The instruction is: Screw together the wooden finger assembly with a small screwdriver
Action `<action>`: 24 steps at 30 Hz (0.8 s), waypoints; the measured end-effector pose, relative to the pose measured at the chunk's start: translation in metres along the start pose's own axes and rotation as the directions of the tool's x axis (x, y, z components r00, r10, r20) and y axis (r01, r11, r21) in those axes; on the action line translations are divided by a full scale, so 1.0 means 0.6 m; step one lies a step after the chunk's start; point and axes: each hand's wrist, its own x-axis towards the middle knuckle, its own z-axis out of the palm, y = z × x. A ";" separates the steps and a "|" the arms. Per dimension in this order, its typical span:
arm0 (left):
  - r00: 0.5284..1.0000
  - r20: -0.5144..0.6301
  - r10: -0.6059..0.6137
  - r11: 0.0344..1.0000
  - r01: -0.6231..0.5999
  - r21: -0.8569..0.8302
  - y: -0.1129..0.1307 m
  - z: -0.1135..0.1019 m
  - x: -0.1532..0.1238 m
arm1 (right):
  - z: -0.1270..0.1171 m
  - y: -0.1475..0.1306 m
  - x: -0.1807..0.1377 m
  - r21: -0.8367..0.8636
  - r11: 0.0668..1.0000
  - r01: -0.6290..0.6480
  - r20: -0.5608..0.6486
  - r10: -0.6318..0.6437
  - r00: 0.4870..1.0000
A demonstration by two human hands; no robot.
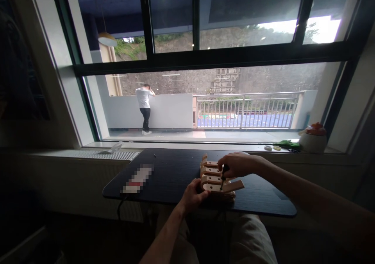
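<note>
A stack of light wooden parts (216, 182) lies on a dark table (175, 170) in front of a window. My left hand (193, 195) grips the near left side of the wooden stack, fingers curled round it. My right hand (237, 164) is above the stack, pinched on a small dark screwdriver (223, 177) that points down into the wood.
A blurred flat item (137, 179) lies on the table's left part. On the sill stand a white round pot with an orange top (313, 139), small rings (272, 148) and a white object (113, 148). A person (144, 107) stands outside on the balcony.
</note>
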 end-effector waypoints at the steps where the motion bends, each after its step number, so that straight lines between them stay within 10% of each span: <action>1: 1.000 0.002 -0.008 1.000 0.008 0.009 0.002 0.000 -0.001 | 0.000 0.001 0.000 0.015 0.999 0.029 0.005 -0.029 1.000; 24: 0.999 0.007 -0.038 0.999 0.038 0.021 0.003 0.000 -0.004 | 0.045 0.008 0.018 -0.083 0.996 -0.015 -0.078 0.009 0.997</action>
